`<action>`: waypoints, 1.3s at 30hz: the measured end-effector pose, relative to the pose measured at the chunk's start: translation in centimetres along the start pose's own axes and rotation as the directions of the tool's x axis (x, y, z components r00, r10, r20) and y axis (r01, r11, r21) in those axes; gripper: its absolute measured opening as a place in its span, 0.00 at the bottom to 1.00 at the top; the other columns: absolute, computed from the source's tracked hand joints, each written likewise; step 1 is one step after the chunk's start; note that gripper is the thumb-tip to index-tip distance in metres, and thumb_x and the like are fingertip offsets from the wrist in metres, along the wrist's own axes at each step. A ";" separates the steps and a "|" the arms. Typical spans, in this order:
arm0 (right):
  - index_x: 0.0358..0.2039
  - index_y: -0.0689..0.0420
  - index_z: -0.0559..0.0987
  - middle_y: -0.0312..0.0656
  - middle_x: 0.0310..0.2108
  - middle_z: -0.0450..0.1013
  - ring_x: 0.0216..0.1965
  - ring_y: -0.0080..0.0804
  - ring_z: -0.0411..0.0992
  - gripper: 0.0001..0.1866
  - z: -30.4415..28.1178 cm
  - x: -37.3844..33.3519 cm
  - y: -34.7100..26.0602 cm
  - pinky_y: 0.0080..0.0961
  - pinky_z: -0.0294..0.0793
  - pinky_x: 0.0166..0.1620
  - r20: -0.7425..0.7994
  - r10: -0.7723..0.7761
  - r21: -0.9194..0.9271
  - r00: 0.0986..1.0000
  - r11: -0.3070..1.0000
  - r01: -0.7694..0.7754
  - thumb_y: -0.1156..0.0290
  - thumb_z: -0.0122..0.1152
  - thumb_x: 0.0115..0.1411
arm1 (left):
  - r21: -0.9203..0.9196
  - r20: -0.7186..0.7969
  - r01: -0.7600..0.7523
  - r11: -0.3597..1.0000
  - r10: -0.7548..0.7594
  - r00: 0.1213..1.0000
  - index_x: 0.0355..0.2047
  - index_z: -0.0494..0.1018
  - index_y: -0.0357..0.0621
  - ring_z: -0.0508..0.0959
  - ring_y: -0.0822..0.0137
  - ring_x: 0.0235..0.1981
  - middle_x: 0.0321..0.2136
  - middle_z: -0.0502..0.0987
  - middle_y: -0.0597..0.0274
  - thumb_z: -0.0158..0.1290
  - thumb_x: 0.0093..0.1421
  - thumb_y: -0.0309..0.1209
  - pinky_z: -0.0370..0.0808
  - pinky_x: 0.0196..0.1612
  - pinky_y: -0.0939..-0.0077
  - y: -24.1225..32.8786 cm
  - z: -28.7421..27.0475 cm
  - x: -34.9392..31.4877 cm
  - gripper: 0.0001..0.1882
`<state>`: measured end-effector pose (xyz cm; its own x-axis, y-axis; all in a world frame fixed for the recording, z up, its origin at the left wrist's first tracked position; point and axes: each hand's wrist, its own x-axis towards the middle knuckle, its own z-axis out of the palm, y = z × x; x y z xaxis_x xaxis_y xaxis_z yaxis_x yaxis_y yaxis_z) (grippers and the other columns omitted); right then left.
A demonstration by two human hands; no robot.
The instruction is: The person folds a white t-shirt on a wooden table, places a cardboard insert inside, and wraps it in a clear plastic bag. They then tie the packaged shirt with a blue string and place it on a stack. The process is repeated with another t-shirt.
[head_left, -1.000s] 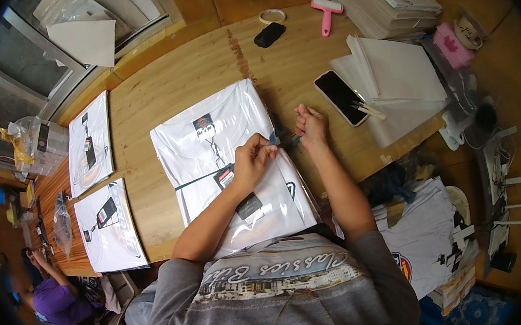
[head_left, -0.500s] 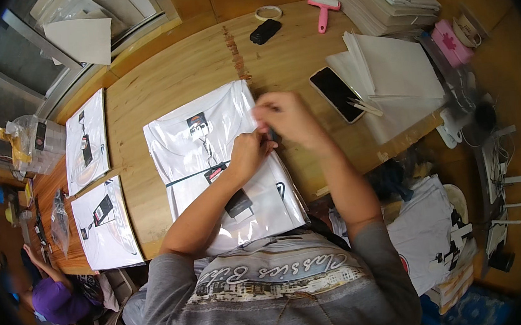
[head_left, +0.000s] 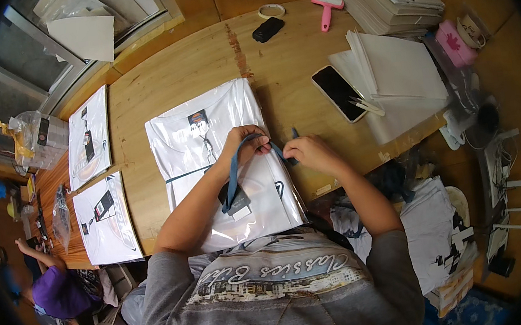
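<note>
A bundle of white T-shirts in clear plastic bags (head_left: 177, 148) lies in front of me, black tags showing through the film. A dark blue cloth strip (head_left: 232, 181) crosses the bundle, and a loose length hangs down over it. Above the bundle's right side, my left hand (head_left: 246, 144) is closed on the strip, its thumb and fingers pinched together. My right hand (head_left: 313, 156), just off the bundle's right edge, pinches another part of the same strip. Its fingertips are closed, with a short tip poking up beside them.
Two bagged white shirts (head_left: 90, 138) lie on the left. A phone (head_left: 336, 92), tweezers (head_left: 368, 106), plastic sheets (head_left: 399, 68) and a pink lint roller (head_left: 326, 12) lie to the right. Bagged shirts are piled (head_left: 383, 0) at the back. Another person in purple (head_left: 63, 294) is at far left.
My right hand has moved down and right, away from the left hand, drawing the strip out. A loose length of strip now hangs beside my left hand.
</note>
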<state>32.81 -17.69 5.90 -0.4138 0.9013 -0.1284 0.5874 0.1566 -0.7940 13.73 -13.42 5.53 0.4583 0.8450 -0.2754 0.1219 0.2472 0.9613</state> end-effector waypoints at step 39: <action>0.32 0.61 0.71 0.35 0.24 0.65 0.25 0.19 0.65 0.06 4.0 2.0 1.9 0.15 0.66 0.31 -0.180 0.103 0.727 0.978 0.683 0.062 0.79 0.46 0.53 | 0.526 0.739 -0.804 -0.277 0.617 0.271 0.16 0.63 0.40 0.69 0.65 0.24 0.22 0.66 0.60 0.49 0.35 0.25 0.70 0.25 0.76 -0.1 -0.6 -0.8 0.06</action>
<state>30.28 -17.18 1.70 -0.2195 0.9704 -0.1005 -0.1300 -0.1312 -0.9828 12.87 -13.84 5.66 0.8501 0.0311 0.5258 0.0608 -0.9974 -0.0394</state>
